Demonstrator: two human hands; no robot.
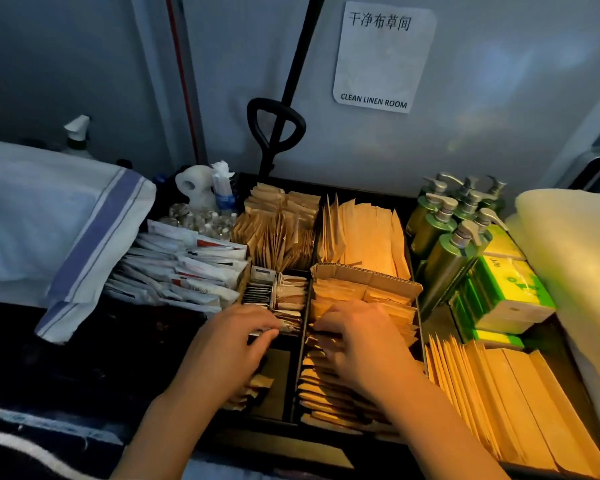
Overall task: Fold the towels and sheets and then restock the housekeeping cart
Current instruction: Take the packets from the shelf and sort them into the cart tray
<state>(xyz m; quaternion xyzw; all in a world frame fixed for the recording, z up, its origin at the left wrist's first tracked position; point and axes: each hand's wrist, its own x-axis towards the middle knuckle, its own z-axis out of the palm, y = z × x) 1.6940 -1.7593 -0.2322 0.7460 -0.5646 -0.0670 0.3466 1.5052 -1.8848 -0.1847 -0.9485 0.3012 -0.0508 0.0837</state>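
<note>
The housekeeping cart's black top tray (297, 386) is split into compartments packed with paper-wrapped amenity packets. My left hand (229, 344) reaches into the near middle compartment, its fingers pinched on a small sachet (274, 329) beside rows of dark and white sachets (274, 292). My right hand (361, 341) lies palm down on the tan packets (329, 393) in the neighbouring compartment, fingers curled into the stack. A folded white towel with a blue stripe (94, 244) rests at the left. A thick pale folded towel (575, 251) sits at the right edge.
Green pump bottles (447, 233) and green tissue packs (506, 292) stand at the right. White sachets (184, 271), small glass bottles (201, 220) and a black handle (274, 133) are at the back left. A "CLEAN LINEN ROOM" sign (381, 57) hangs on the wall.
</note>
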